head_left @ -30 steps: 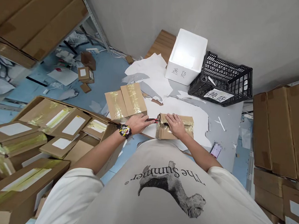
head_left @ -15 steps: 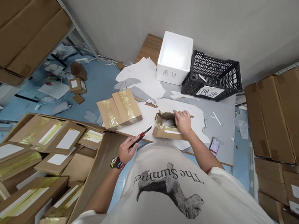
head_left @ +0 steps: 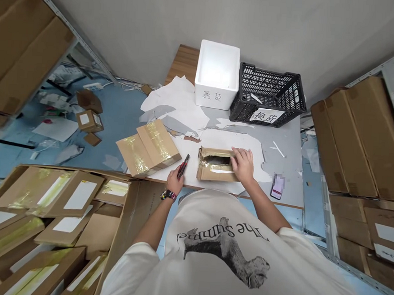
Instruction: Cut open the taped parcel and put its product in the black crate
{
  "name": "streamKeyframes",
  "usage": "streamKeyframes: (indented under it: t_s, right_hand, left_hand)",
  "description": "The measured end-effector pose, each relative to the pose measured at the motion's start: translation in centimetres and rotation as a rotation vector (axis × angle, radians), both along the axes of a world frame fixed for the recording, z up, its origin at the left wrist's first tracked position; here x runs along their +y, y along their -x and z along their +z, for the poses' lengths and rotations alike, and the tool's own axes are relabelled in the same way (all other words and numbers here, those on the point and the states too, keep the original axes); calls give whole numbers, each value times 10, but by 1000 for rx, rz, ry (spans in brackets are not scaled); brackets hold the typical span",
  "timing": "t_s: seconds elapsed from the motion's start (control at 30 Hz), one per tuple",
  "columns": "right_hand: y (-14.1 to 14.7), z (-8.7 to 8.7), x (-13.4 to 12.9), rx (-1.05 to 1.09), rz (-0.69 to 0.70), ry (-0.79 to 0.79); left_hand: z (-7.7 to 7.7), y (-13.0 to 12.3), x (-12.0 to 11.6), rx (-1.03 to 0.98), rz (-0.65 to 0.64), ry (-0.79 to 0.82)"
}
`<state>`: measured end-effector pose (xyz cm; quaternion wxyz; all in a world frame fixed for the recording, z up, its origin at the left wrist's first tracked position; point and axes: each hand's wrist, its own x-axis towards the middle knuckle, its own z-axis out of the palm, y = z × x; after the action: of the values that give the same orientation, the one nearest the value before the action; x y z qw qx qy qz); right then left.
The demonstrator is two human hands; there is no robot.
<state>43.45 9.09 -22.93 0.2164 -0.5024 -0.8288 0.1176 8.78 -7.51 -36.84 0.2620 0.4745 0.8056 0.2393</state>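
My left hand (head_left: 175, 182), with a wristwatch on its wrist, grips a red and black box cutter (head_left: 182, 167) near the table's front edge, its blade end pointing away from me. My right hand (head_left: 243, 165) lies flat on the right end of a taped cardboard parcel (head_left: 215, 165). The parcel's top is cut open, with a dark gap showing inside. Its contents cannot be made out. To the left of the cutter lies a flat taped cardboard mailer (head_left: 148, 148), not touching either hand.
A grey table (head_left: 286, 139) is partly covered by white paper scraps. On it stand a white foam box (head_left: 217, 75) and a black plastic crate (head_left: 267, 90). A phone (head_left: 277, 187) lies at the front right. Stacked cardboard boxes (head_left: 46, 205) fill the lower left.
My left hand has left the parcel and drawn back towards the table's front edge with the cutter. My right hand has shifted to the parcel's right end, and the parcel's top gapes wider.
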Motion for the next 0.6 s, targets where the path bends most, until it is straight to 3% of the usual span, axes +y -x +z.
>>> streamKeyframes:
  t_s: [0.13,0.27,0.43,0.5,0.6]
  right_hand:
    - [-35,-10,-19,156,-144,49]
    - [-53,-33,-40,330,-340,230]
    - [-40,-55,-40,563,-559,589]
    - [-30,-59,-32,583,-579,633]
    - [-19,-64,-23,534,-614,698]
  left_hand:
    - [-19,-14,23,31,23,76]
    - [-14,-24,33,-6,72,31]
    - [22,-37,54,-352,54,-185]
    - [41,-44,66,-415,-24,-136]
    - [64,-54,83,-312,-141,14]
